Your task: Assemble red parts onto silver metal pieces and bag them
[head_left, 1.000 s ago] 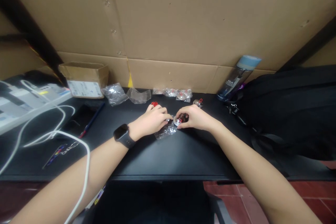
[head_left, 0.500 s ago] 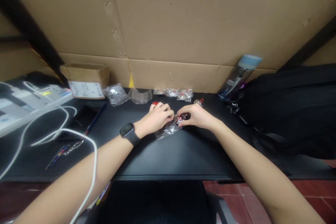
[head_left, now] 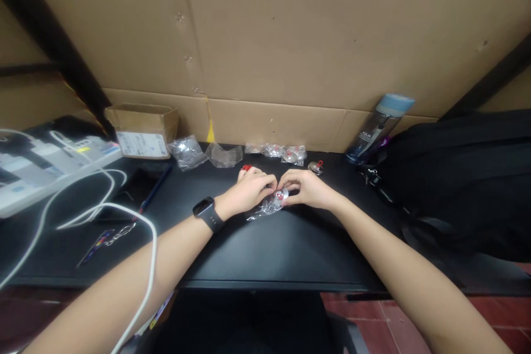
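The person's left hand (head_left: 251, 191), with a dark smartwatch (head_left: 207, 213) on its wrist, and right hand (head_left: 307, 188) meet at the middle of the black desk (head_left: 265, 249). Between their fingertips sits a small clear plastic bag (head_left: 267, 207) with a round silver piece carrying a red bit (head_left: 281, 195) at its mouth. Both hands have their fingers pinched together on this bag and piece, though which fingers press on which part is too small to tell. The bag lies on the desk, just below the fingertips. Behind the left hand lies a small red item (head_left: 246, 167), and near the right hand a lone silver piece with a red loop (head_left: 315, 166). Along the cardboard wall (head_left: 290, 38) lies a row of more clear bags (head_left: 276, 151), two crumpled empty ones (head_left: 207, 152) and a small cardboard box (head_left: 143, 130). A blue water bottle (head_left: 379, 127) leans beside a black backpack (head_left: 464, 177) on the right. On the left are white cables (head_left: 99, 210), a pen (head_left: 153, 191) and a keychain (head_left: 105, 238).
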The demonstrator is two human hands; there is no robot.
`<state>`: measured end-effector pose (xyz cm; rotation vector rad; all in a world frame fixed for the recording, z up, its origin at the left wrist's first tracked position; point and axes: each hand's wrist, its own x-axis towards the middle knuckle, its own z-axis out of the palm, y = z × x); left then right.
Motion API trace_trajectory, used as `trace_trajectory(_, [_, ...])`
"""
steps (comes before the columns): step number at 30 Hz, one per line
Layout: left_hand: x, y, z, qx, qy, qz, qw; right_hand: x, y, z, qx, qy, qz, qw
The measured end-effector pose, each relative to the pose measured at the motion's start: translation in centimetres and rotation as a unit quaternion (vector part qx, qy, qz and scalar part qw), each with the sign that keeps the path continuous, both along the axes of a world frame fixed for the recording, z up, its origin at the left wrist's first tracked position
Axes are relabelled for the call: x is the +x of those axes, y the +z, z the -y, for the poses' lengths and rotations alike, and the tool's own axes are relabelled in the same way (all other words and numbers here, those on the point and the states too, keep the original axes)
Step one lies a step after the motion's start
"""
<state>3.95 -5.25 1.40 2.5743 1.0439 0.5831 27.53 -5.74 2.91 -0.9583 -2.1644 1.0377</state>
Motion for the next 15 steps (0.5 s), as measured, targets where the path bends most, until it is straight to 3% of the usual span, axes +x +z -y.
trace_trajectory(7, [-0.12,0.07,-0.01,-0.008,0.005,0.009,1.000,-0.30,-0.43,-0.22,-0.057,-0.001,0.007,0.998])
trace_trajectory(12, [-0.12,0.14,0.07,-0.016,-0.002,0.020,1.000,-0.53,-0.78,-0.10,-0.114,-0.004,-0.074,0.991])
trace_trajectory(15, [-0.09,0.19,0.08,-0.024,-0.006,0.033,0.999,-0.61,-0.65,-0.06,-0.089,0.004,-0.066,0.994])
